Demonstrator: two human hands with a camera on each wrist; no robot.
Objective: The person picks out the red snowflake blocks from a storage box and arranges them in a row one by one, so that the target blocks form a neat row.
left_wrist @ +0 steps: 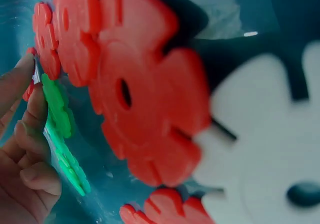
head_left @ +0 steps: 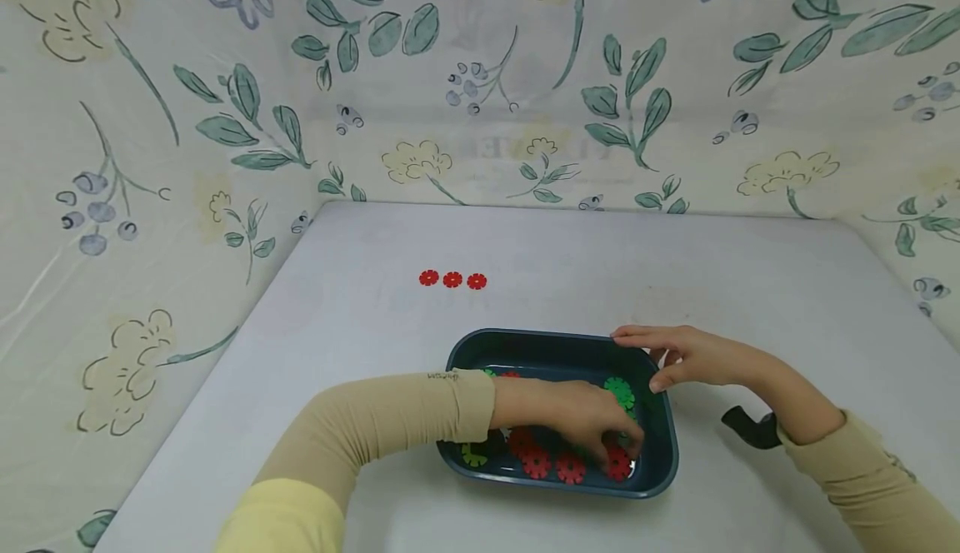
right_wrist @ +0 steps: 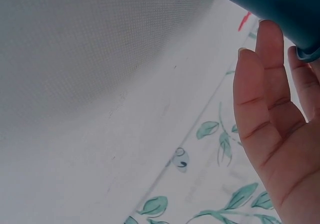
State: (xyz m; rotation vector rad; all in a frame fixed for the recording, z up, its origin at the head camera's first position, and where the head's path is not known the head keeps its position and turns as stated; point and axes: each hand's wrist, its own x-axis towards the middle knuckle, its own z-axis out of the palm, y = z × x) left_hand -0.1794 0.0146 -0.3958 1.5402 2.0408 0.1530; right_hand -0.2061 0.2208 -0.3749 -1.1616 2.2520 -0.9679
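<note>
My left hand inside tray, fingers curled among discs, grip unclear. My right hand flat on tray rim. Three red discs rowed beyond on table.

The tray looked like glossy dark plastic; inside it, the red discs were smooth matt plastic; beneath it, the table was matt.

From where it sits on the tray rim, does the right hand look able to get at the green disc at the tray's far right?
Probably yes: the right hand rests on the tray rim beside the green disc, with nothing over it; the left hand works nearer the front.
</note>
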